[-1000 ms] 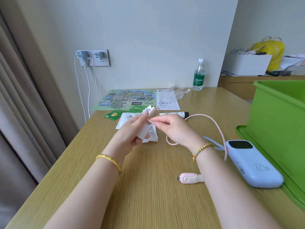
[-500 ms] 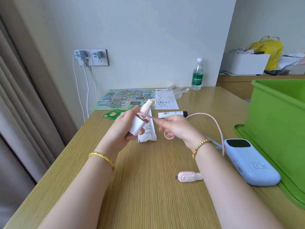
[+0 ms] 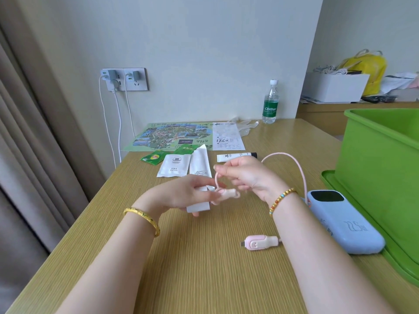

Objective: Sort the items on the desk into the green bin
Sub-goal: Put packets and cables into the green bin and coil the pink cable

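- The water bottle (image 3: 270, 102) at the desk's far edge has a green label reading "Cestbon".
- The white paper slip (image 3: 227, 136) beside the map has handwritten "1260".
- The blue power bank (image 3: 342, 220) near the desk's right edge shows "22.5w" on its casing.

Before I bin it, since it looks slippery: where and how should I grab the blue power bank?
Grip the power bank across its long sides near the middle, coming from above. It lies flat on the desk with rounded ends; the green bin crowds its right, so a top pinch likely fits best.
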The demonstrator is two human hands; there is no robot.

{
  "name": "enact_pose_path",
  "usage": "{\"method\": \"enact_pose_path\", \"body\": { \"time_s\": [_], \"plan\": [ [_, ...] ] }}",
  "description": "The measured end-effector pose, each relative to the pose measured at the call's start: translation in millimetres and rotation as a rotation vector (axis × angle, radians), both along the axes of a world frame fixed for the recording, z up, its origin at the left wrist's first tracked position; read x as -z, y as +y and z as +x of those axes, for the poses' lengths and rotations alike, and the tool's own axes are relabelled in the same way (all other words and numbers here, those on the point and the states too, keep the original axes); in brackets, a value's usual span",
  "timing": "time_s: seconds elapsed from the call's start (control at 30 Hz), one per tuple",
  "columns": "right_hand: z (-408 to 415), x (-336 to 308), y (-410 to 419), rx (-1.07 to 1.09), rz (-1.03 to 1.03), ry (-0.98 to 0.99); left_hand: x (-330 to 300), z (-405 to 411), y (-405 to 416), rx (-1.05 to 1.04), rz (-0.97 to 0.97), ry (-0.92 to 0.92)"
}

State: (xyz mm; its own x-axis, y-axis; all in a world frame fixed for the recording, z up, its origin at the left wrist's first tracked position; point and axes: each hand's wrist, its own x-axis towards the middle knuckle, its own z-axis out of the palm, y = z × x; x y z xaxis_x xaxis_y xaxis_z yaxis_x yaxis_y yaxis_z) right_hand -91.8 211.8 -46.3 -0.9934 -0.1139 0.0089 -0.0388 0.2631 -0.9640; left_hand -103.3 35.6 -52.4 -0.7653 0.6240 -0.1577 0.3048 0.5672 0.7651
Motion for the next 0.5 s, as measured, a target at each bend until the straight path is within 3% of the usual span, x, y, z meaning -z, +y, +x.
{"method": "enact_pose_path", "body": {
  "time_s": [0.13, 0.23, 0.37, 0.5],
  "plan": [
    [6.9, -4.2, -9.7, -0.097, -0.043, 0.092, 3.6, -10.2, 2.8, -0.382, 0.175, 0.163],
    [10.5, -2.9, -19.7, -0.164, -0.008, 0.126, 1.7, -14.1, -1.8, -0.537, 0.373, 0.084],
    [9.2, -4.9, -15.9, -0.135, -0.025, 0.148, 1.0, -13.2, -10.9, -0.398, 0.551, -0.138],
    [6.7, -3.0, -10.9, -0.116, 0.002, 0.109, 0.5, -12.3, -12.7, -0.239, 0.703, -0.214]
  ]
}}
